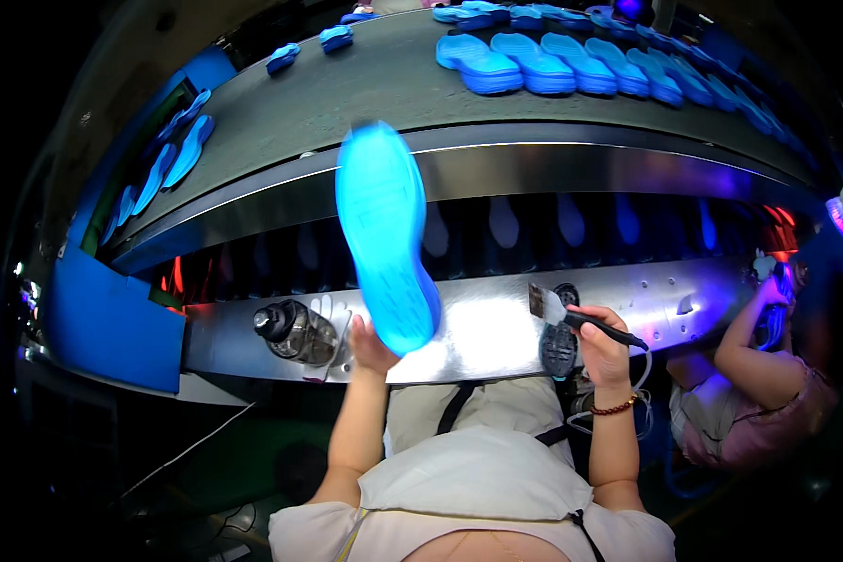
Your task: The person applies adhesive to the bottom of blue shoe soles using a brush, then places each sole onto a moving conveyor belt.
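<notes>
A bright blue shoe sole (pixel 381 225) stands tilted up in front of me, its lower end gripped by my left hand (pixel 370 348). My right hand (pixel 605 352) is closed round the dark handle of a flat brush (pixel 604 328). The brush has a pale, wide head pointing left, and a thin cable or tube hangs by its handle end. Partly behind the brush, a dark patterned sole-shaped piece (pixel 559 352) lies on the metal ledge (pixel 482 309).
A clear bottle with a black cap (pixel 276 321) stands left on the ledge. Beyond, a grey conveyor belt (pixel 347 103) carries several blue soles (pixel 543 66). A blue panel (pixel 112 318) is at left. Another person (pixel 763 393) works at right.
</notes>
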Demonstrator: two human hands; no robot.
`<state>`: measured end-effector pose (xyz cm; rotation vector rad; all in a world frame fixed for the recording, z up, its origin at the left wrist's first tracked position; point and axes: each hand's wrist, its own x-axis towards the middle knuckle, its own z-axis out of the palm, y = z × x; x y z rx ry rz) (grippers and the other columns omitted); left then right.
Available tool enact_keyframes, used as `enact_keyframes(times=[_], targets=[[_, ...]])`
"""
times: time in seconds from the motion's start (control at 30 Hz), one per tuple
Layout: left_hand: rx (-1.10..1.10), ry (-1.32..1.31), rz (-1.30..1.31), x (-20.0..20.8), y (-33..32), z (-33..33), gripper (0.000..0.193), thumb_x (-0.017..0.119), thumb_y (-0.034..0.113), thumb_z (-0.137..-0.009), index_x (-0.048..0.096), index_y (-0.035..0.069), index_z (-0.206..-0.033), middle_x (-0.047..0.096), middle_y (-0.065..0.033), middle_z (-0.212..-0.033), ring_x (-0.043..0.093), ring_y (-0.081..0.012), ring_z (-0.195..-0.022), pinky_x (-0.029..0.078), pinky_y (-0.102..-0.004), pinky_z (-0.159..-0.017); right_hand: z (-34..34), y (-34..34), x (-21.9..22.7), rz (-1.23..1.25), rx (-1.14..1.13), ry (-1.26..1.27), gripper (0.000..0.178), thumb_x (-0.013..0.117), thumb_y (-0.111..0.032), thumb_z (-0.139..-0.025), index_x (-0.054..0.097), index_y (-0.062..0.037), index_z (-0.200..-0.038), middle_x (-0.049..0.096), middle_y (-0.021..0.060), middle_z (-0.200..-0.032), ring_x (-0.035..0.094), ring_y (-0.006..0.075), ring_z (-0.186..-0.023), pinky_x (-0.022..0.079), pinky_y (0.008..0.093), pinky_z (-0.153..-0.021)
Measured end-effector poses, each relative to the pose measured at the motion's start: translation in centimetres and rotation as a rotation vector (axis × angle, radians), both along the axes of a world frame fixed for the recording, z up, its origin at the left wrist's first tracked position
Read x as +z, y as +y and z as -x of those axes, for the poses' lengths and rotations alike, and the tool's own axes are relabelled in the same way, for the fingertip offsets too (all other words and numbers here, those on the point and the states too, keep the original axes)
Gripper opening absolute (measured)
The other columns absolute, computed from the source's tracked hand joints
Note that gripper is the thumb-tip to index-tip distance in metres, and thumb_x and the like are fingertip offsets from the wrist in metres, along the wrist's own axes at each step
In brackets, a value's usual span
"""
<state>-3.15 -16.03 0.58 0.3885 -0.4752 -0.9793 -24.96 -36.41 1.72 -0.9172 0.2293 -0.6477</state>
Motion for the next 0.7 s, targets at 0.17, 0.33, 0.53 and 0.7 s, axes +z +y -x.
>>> enact_keyframes(times=[0.17, 0.33, 0.53, 0.7], targets=[[-0.230, 0.083, -0.322, -5.2, -0.5, 2.3, 0.073, 0.059, 0.032, -0.070, 0.029, -0.004, -0.126, 0.044, -0.0210, -0.120, 0.045, -0.0345, -0.110, 0.036, -0.0479, -0.094, -2.6, 1.4, -0.9, 0.105, 0.159, 0.101, 0.022, 0.054, 0.002, -0.075, 0.056, 0.0055, -0.097, 0.060, 0.0185, -0.099, 0.058, 0.0226, -0.093, 0.043, 0.0323, -0.087], [-0.286, 0.174, -0.214, -3.1, -2.2, 5.0, 0.088, 0.029, 0.070, -0.074, 0.029, 0.002, -0.129, 0.046, -0.0218, -0.117, 0.047, -0.0349, -0.108, 0.037, -0.0485, -0.092, -7.0, 1.2, -1.7, 0.035, 0.183, 0.106, 0.023, 0.055, 0.000, -0.077, 0.056, 0.0050, -0.099, 0.060, 0.0175, -0.098, 0.057, 0.0220, -0.093, 0.042, 0.0330, -0.088], [-0.221, 0.278, -0.246, -3.1, -3.7, 7.2, 0.095, 0.005, 0.075, -0.074, 0.029, 0.003, -0.130, 0.047, -0.0201, -0.116, 0.048, -0.0314, -0.106, 0.038, -0.0442, -0.091, -9.5, 0.6, -0.2, 0.214, 0.005, 0.184, 0.020, 0.058, -0.001, -0.077, 0.059, 0.0043, -0.096, 0.062, 0.0143, -0.095, 0.060, 0.0163, -0.086, 0.047, 0.0272, -0.080], [0.077, 0.228, -0.565, -3.7, -4.8, 8.4, 0.086, 0.012, 0.072, -0.078, 0.032, 0.006, -0.129, 0.046, -0.0144, -0.119, 0.046, -0.0265, -0.109, 0.035, -0.0387, -0.094, -10.2, 3.4, 1.0, 1.025, -0.186, 0.200, 0.019, 0.062, -0.005, -0.071, 0.063, -0.0008, -0.090, 0.064, 0.0121, -0.083, 0.061, 0.0193, -0.076, 0.047, 0.0272, -0.068]])
